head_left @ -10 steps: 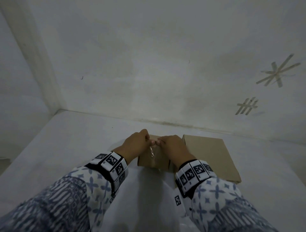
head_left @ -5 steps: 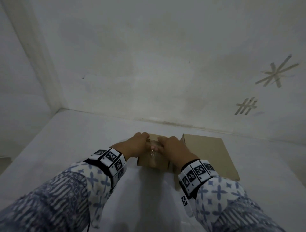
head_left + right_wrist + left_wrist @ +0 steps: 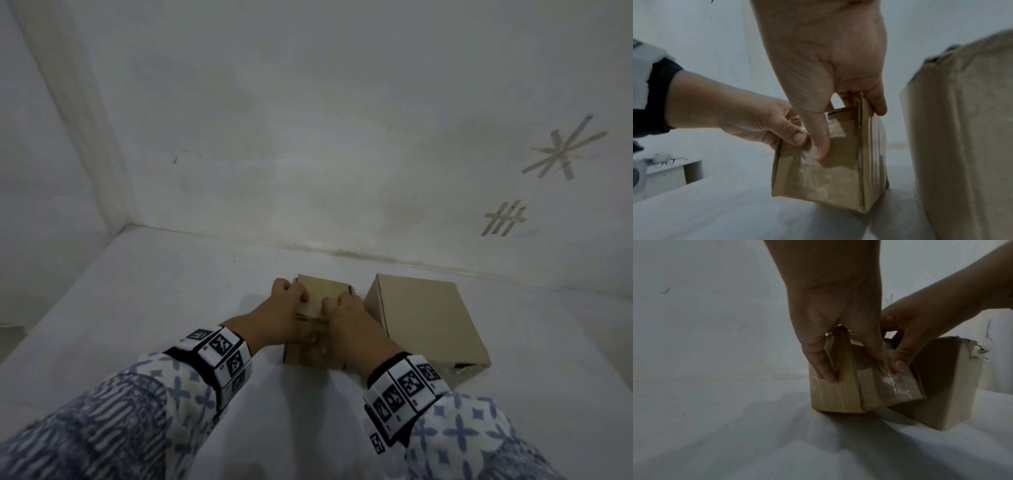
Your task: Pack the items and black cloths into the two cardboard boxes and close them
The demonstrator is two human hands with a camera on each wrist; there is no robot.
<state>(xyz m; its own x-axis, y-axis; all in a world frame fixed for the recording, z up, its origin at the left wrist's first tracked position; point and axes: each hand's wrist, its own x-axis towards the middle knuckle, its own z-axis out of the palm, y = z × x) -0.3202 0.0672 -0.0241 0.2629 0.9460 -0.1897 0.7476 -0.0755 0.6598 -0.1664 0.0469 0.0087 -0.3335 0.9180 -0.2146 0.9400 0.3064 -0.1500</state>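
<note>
We've got both hands on the small cardboard box (image 3: pixel 320 298), which sits on the white table (image 3: pixel 144 308) w/ the bigger cardboard box (image 3: pixel 424 317) just beside it on the right. Left hand (image 3: pixel 279 317) clamps the box's left upper edge, fingers over the top and thumb down the near face; right hand (image 3: pixel 349 320) does the same on the right edge. Thumbs (image 3: pixel 819 142) meet on the shiny clear tape (image 3: pixel 898 382) on the near face, prob. to rub it flat and keep the flaps shut (our guess). Neither hand lifts; box bottom rests on the table.

Contents: can't tell, both boxes look closed on top. The bigger one shows a ragged gap w/ something dark at its near end (image 3: pixel 460 370). No items or black cloths lie outside.
</note>
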